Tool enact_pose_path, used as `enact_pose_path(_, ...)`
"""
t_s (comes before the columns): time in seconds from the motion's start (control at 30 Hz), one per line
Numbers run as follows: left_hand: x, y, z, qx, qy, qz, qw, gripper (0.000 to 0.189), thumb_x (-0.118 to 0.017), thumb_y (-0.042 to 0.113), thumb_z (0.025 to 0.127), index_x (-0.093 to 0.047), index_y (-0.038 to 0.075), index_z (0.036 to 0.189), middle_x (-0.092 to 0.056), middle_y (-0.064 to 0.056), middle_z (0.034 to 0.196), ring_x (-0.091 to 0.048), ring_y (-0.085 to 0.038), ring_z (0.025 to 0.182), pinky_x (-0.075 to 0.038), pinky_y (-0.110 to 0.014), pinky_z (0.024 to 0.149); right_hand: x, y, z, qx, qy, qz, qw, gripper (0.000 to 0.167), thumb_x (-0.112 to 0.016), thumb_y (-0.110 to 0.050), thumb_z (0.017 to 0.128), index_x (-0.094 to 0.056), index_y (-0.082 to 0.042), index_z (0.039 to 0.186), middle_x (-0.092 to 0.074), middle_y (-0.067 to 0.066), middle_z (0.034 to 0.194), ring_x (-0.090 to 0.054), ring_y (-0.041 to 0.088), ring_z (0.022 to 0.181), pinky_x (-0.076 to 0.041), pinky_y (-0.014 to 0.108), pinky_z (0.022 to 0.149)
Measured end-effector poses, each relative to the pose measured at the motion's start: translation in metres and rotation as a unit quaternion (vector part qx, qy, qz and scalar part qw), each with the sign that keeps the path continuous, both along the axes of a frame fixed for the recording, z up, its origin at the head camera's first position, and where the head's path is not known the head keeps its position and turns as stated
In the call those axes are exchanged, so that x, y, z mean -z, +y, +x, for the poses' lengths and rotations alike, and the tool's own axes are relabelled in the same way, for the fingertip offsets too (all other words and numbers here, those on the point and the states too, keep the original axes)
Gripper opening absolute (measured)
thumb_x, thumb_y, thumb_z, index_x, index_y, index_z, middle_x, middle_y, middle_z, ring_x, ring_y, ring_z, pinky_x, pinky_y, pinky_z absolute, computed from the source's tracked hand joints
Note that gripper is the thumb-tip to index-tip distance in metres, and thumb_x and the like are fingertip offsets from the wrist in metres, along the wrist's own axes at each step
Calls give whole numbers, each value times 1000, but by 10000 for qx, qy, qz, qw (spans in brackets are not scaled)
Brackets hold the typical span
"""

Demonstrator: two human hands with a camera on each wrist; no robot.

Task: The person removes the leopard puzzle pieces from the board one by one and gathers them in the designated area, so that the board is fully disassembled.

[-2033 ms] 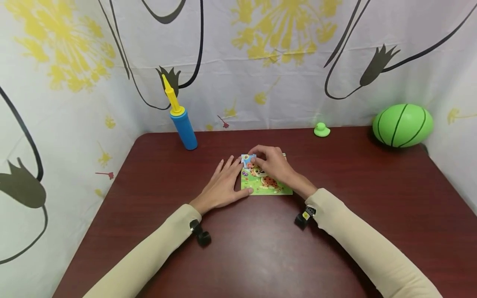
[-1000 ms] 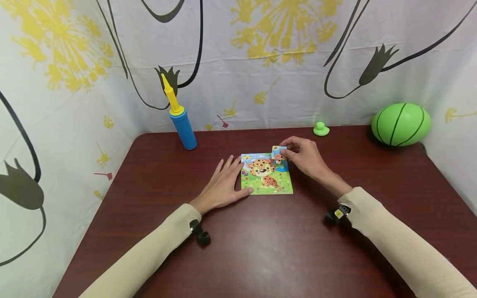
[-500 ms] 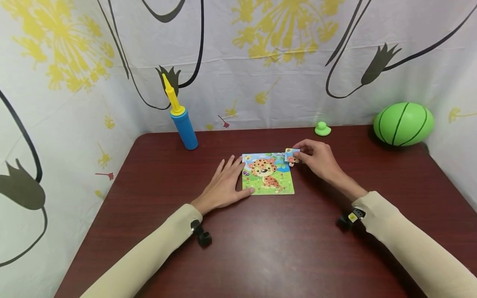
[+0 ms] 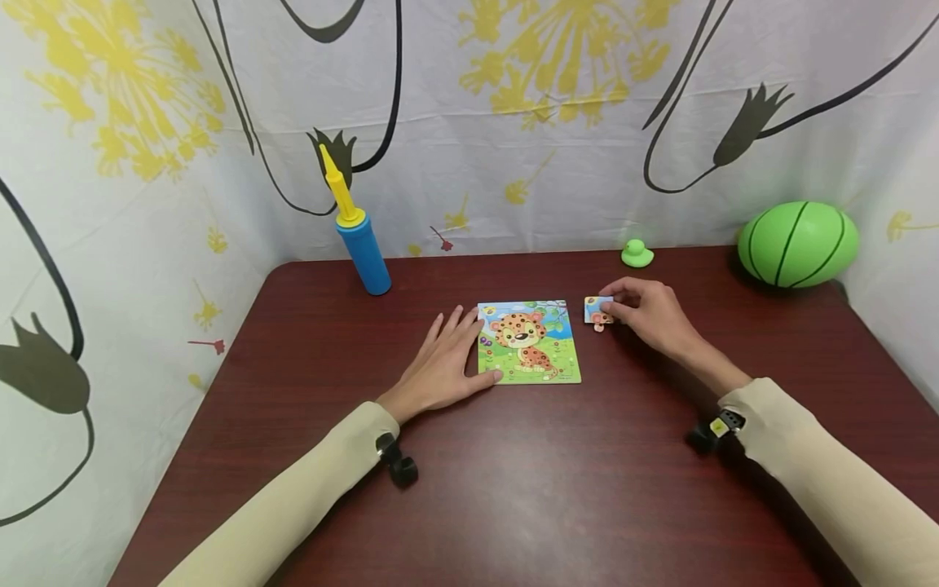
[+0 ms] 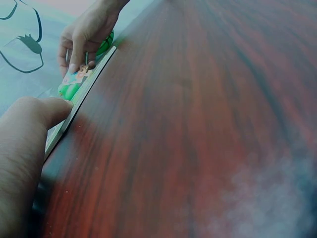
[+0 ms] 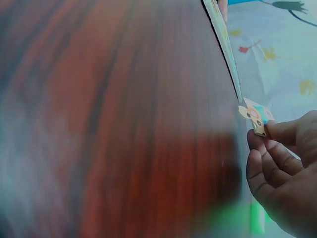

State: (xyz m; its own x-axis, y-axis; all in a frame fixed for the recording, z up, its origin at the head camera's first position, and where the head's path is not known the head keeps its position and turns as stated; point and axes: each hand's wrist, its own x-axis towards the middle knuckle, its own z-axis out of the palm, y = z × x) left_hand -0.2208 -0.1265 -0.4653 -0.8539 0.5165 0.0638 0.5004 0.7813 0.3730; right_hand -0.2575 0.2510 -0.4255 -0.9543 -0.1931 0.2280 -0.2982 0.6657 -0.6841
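Puzzle piece [image 4: 592, 311] sits in the right hand [image 4: 653, 315], pinched at its right edge between the thumb and the fingers, with its rounded tab hanging toward the person. Whether its underside touches the table [image 4: 513, 489] I cannot tell. Just left of that pinch, with a strip of table between, lies the puzzle board [image 4: 530, 342], flat, its spotted cub facing up. Farther left of the pinch, the left hand [image 4: 438, 363] has its fingers spread along the board's left side, thumb at the near edge.

The piece should handle as light, thin and stiff (card or thin wood, by its look), smooth-faced and somewhat slippery if taken flat. Opposite straight edges look the best place to hold; the narrow tab is probably the weak spot, easily bent.

Counted: 1 loose piece, 1 board, 2 hands. Beyond the pinch stands 1 green duck [image 4: 637, 254]; farther out to its right, 1 green ball [image 4: 798, 245]; well to its left, past the left hand, 1 blue-and-yellow pump [image 4: 364, 253].
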Motion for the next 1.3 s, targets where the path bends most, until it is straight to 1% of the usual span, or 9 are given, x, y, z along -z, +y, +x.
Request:
enact_pose_path(0.2, -3, -1, 1, -27, 0, 31, 10000, 104, -57, 76, 100, -33, 7, 174, -19, -8, 184, -7, -32, 171, 1, -55, 137, 3, 7, -6, 20, -87, 286, 9996, 18, -78, -13, 104, -81, -4, 120, -80, 15, 108, -68, 26, 90, -47, 25, 73)
enact_pose_path(0.4, -3, -3, 2, -72, -6, 12, 10000, 104, -56, 77, 100, -32, 7, 174, -19, -8, 184, -6, -32, 172, 1, -56, 136, 7, 7, -13, -51, -152, 454, 9988, 19, -77, -13, 105, -81, -3, 120, -79, 15, 107, -68, 26, 88, -49, 28, 73)
enact_pose_path(0.5, -2, -3, 0, -84, -11, 36, 10000, 105, -56, 77, 100, -33, 7, 174, -19, -8, 184, -6, -32, 172, 2, -56, 136, 7, 6, -16, -62, -90, 538, 9985, 18, -77, -11, 105, -81, -1, 119, -77, 15, 105, -64, 24, 85, -47, 30, 73)
enact_pose_path(0.6, -3, -3, -1, -95, -4, 29, 10000, 104, -57, 77, 99, -33, 8, 174, -19, -8, 184, -7, -32, 171, 2, -55, 136, 7, 4, -17, -78, -55, 569, 9983, 18, -76, -11, 105, -80, 0, 120, -74, 14, 100, -59, 24, 81, -45, 33, 72)
enact_pose_path(0.7, -3, -3, -1, -98, -3, 13, 10000, 104, -57, 77, 99, -33, 7, 174, -19, -8, 184, -7, -32, 171, 2, -55, 136, 8, 3, -18, -47, -56, 585, 9983, 17, -74, -9, 106, -79, 0, 120, -72, 14, 99, -58, 25, 81, -44, 36, 73)
enact_pose_path(0.93, 1, -4, 2, -130, -51, 13, 9999, 105, -56, 77, 99, -33, 7, 173, -20, -8, 184, -7, -32, 171, 2, -55, 136, 11, -1, -14, 6, -134, 563, 9983, 16, -71, -9, 108, -79, -1, 120, -70, 16, 102, -57, 27, 84, -45, 42, 76)
enact_pose_path(1.13, 1, -1, 5, -69, -71, 54, 9999, 105, -57, 76, 99, -33, 6, 173, -20, -9, 184, -7, -33, 171, 2, -56, 136, 14, 1, -8, -36, 21, 689, 9976, 14, -71, -4, 107, -81, 1, 115, -66, 19, 110, -56, 29, 89, -44, 44, 78)
enact_pose_path(1.3, 0, 1, 5, -2, -24, -5, 10000, 104, -57, 76, 99, -33, 7, 174, -19, -9, 184, -7, -33, 171, 2, -56, 136, 19, 4, -5, -50, 178, 658, 9977, 14, -70, -2, 107, -80, 2, 116, -66, 20, 112, -57, 31, 92, -44, 46, 79)
